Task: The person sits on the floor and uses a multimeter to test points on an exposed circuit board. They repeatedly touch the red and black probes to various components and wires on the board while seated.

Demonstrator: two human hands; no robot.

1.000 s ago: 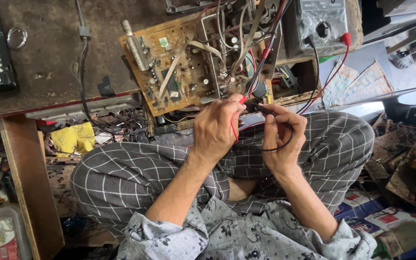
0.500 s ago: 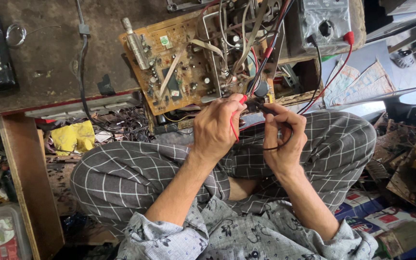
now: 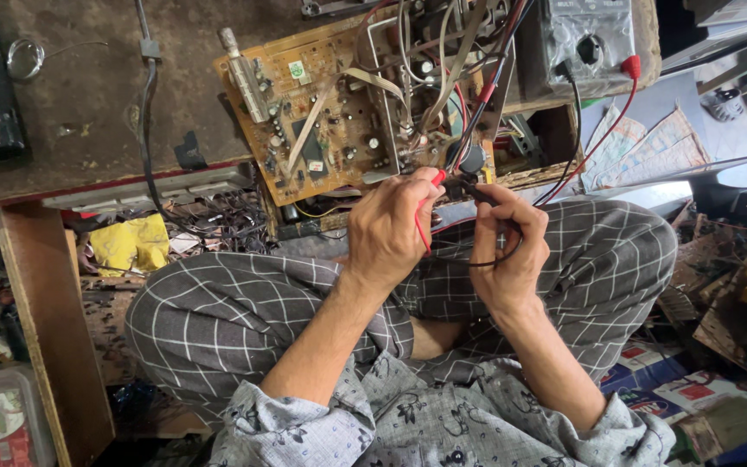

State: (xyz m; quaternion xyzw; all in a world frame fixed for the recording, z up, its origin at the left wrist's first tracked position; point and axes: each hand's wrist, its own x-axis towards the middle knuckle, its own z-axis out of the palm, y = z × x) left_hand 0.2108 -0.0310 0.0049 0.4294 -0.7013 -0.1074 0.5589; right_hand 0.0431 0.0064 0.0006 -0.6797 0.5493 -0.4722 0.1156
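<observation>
Cluttered brown wooden counter [image 3: 88, 130] carries tan circuit board [image 3: 339, 121] at its edge. Little changed over last second: left hand [image 3: 386, 229] still pinching red probe [image 3: 430, 186], right hand [image 3: 507, 251] still pinching black probe [image 3: 469, 188], tips at board's near edge; grey multimeter [image 3: 585, 39] beyond.

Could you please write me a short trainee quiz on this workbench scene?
1. True or false: the left hand holds the red probe.
2. Which thing do both probe leads run to? A) remote control B) multimeter C) yellow cloth
3. Fill in: the right hand holds the ____ probe at the circuit board.

Key: 1 true; 2 B; 3 black.
</observation>
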